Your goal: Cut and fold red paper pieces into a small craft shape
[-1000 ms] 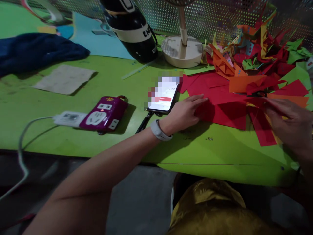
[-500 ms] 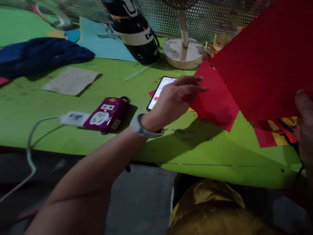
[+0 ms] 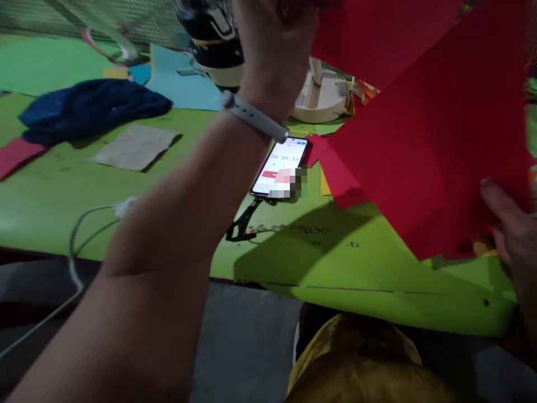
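Note:
A large red paper sheet is lifted off the green table and fills the upper right of the view. My left hand, with a grey wristband, is raised to the sheet's top edge, fingers closed on it. My right hand pinches the sheet's lower right corner. More red paper lies flat on the table under the lifted sheet.
A phone showing a timer lies on the table with a cable plugged in. Behind it stand a black bottle and a white fan base. A blue cloth and a brown paper square lie at left.
My left hand rose from the table to the top edge of the red sheet. The sheet came up higher and closer. The view shifted slightly, hiding the purple power strip behind my arm.

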Action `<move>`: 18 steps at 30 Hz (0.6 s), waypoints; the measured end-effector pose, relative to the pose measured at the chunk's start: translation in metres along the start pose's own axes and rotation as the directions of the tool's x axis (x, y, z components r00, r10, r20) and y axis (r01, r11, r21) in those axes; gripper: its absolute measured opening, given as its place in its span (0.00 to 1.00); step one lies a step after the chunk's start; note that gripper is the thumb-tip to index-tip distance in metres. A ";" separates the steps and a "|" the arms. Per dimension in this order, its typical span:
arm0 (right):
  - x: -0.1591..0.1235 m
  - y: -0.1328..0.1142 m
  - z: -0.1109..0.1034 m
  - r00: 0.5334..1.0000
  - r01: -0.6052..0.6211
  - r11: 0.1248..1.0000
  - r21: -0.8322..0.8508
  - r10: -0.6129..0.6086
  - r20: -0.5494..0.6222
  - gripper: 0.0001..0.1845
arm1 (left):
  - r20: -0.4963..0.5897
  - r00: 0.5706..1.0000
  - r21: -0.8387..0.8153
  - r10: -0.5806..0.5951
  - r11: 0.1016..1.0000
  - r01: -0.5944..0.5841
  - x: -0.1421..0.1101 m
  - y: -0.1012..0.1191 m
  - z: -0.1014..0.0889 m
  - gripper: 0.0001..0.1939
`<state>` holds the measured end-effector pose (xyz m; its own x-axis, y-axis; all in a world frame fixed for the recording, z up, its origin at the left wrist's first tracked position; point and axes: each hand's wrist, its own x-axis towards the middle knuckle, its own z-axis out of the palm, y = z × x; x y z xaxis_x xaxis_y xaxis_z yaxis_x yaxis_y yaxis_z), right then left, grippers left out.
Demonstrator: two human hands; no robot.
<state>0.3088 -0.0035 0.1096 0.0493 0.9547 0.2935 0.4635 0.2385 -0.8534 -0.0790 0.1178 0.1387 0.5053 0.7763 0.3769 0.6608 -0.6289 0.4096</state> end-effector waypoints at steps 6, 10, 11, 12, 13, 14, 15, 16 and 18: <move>0.005 0.002 0.018 0.862 -0.377 0.912 0.159 0.284 0.419 0.13 | -0.195 0.932 0.044 -0.304 0.947 0.318 0.062 -0.027 0.046 0.15; 0.006 0.005 0.026 0.820 -0.333 0.934 0.127 0.221 0.528 0.12 | -0.188 0.902 -0.027 -0.389 0.920 0.391 0.078 -0.027 0.071 0.17; 0.006 0.007 0.027 0.814 -0.320 0.939 0.124 0.206 0.543 0.12 | -0.162 0.907 -0.042 -0.388 0.921 0.387 0.075 -0.023 0.075 0.18; 0.006 0.009 0.027 0.808 -0.306 0.944 0.122 0.190 0.558 0.12 | -0.160 0.907 -0.047 -0.390 0.921 0.387 0.068 -0.016 0.076 0.19; 0.006 0.012 0.028 0.805 -0.295 0.948 0.122 0.178 0.566 0.13 | -0.160 0.911 -0.052 -0.380 0.925 0.377 0.060 -0.008 0.076 0.20; 0.006 0.015 0.029 0.801 -0.293 0.948 0.121 0.174 0.574 0.13 | -0.175 0.915 -0.053 -0.363 0.932 0.360 0.049 0.002 0.075 0.21; 0.006 0.017 0.029 0.795 -0.300 0.946 0.123 0.177 0.580 0.13 | -0.195 0.918 -0.049 -0.345 0.938 0.342 0.037 0.014 0.072 0.22; 0.006 0.020 0.030 0.787 -0.318 0.939 0.128 0.186 0.588 0.13 | -0.206 0.929 -0.039 -0.308 0.951 0.306 0.024 0.027 0.069 0.24; 0.006 0.023 0.031 0.770 -0.372 0.917 0.146 0.217 0.599 0.13 | -0.120 0.993 -0.035 -0.001 0.999 -0.004 -0.005 0.056 0.065 0.29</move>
<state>0.2925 0.0132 0.0779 -0.3916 0.8940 -0.2177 0.2775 -0.1108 -0.9543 -0.0085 0.0815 0.1054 0.4345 0.7661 0.4737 0.6394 -0.6327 0.4368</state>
